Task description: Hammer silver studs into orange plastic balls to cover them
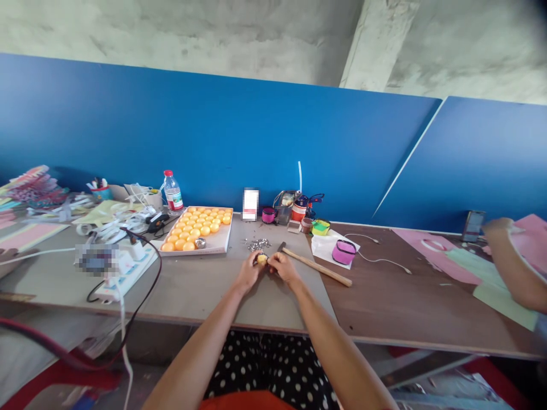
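Note:
My left hand [248, 272] is closed around a small yellow round piece [262, 259] with a dark, shiny rim. Right beside it my right hand [283, 267] is pinched at the piece's edge; whatever lies between its fingertips is too small to make out. Just beyond both hands lies a loose pile of small silvery metal parts [258, 245]. A hammer [318, 266] with a wooden handle rests to the right, its head near my right hand. To the left, a shallow box [226, 239] holds rows of orange balls [194, 228] and one silvery round piece [200, 243].
Along the blue partition stand a bottle [173, 193], a phone-like white screen [250, 204] and several small containers. A purple pouch [344, 251] sits on white paper. Power strip [128, 273] and cables lie left. Another person's arm [510, 267] is at the right, by coloured sheets.

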`<state>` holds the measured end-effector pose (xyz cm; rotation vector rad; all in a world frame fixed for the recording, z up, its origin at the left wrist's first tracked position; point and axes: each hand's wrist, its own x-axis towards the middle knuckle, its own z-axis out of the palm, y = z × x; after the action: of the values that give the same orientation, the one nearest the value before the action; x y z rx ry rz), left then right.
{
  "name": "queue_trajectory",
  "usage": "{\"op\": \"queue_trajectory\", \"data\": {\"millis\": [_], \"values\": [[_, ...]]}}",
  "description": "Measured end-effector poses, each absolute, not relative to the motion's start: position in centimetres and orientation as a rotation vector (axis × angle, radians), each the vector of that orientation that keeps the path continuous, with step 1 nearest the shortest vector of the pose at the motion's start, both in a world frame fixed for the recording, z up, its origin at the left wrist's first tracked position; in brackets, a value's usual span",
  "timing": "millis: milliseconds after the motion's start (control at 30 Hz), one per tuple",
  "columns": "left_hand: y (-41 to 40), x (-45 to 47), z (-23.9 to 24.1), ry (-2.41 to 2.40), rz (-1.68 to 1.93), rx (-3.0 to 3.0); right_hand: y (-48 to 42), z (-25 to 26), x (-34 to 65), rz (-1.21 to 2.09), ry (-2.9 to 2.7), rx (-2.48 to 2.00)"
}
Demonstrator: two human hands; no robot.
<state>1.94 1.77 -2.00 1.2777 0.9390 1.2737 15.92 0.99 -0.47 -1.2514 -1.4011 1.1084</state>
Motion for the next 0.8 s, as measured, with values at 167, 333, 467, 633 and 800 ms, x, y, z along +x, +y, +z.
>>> {"op": "queue_trajectory", "data": {"millis": [167,333,467,633,800], "values": [[1.9,2.2,-2.1,0.829,1.255,1.039,0.3,-0.6,16.5,1.128,-1.275,-1.111],[1.5,2.2,-1.4,0.754,1.211,0.937,0.3,-1.0,16.5,1.1,-1.246,-1.1],[1.1,2.3,-0.9,0.762,1.201,0.923,0.2,-1.1,16.5,1.109,-1.217,-1.105],[1.3,2.3,-1.1,0.738,1.212,0.894,0.0,-0.8,16.4,1.098,-1.22,-1.126],[1.5,2.4,-1.3,0.707,1.236,0.818,0.1,-0.8,16.2,0.997,-1.326,-1.188]]}}
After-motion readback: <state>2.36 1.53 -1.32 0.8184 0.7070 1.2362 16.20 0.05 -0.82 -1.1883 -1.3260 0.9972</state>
